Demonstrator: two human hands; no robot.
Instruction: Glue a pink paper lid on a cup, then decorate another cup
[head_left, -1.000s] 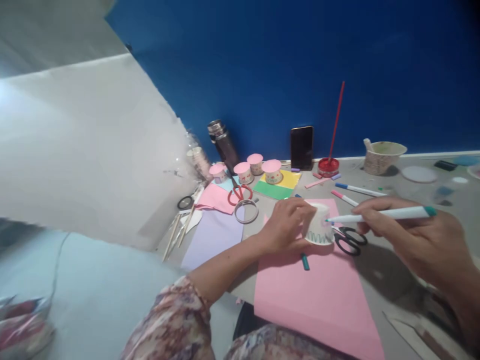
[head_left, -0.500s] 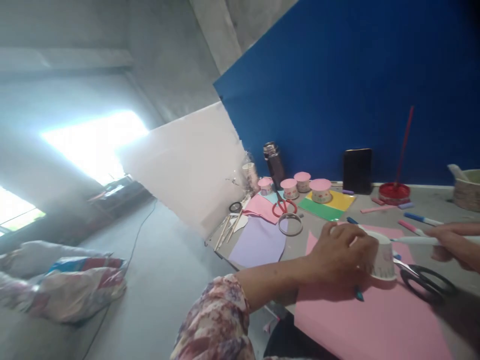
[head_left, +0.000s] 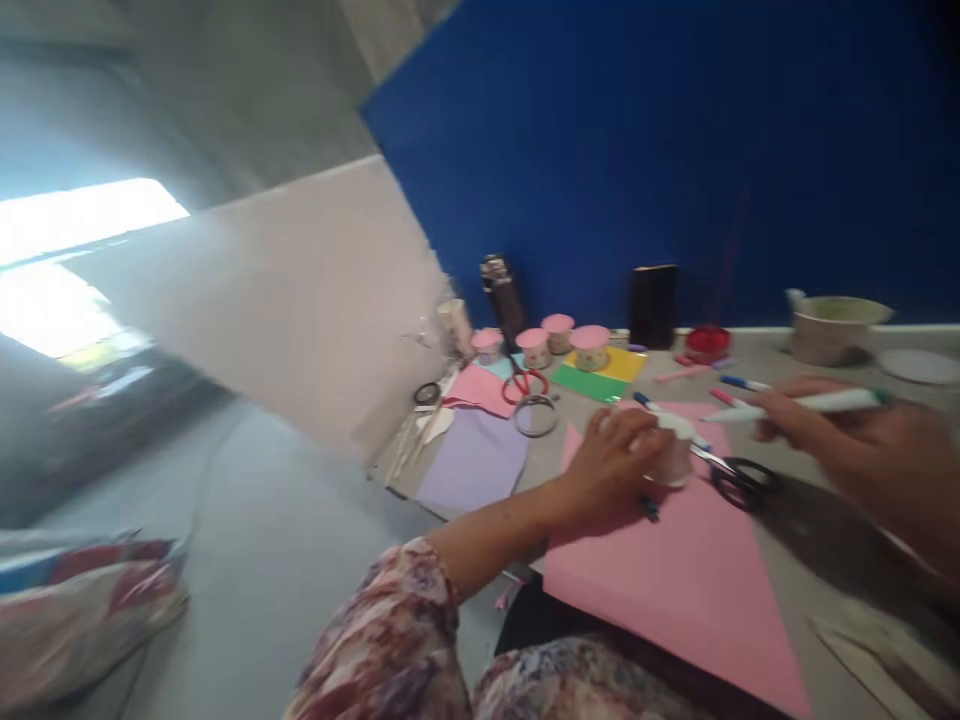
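My left hand [head_left: 611, 462] is wrapped round a small upturned white paper cup [head_left: 673, 452] that stands on a pink paper sheet [head_left: 667, 590]. My right hand [head_left: 870, 450] pinches a white marker with a green end [head_left: 806, 404]; its tip points left toward the cup, a little apart from it. Black scissors [head_left: 739, 478] lie just right of the cup. A capped teal marker piece [head_left: 649, 508] pokes out under my left hand. The picture is blurred by motion.
Further back on the grey table [head_left: 817, 560] are several pink-topped cups [head_left: 559, 340], red scissors [head_left: 525, 383], a tape ring [head_left: 535, 415], lilac paper [head_left: 474, 460], green and yellow sheets [head_left: 604, 372], a flask [head_left: 504, 298], a dark phone [head_left: 653, 305], a bowl [head_left: 832, 328] and loose markers [head_left: 739, 383].
The view swung left and then back right. My right hand drew the marker away from the cup and came back into view. The left hand kept its hold on the cup.
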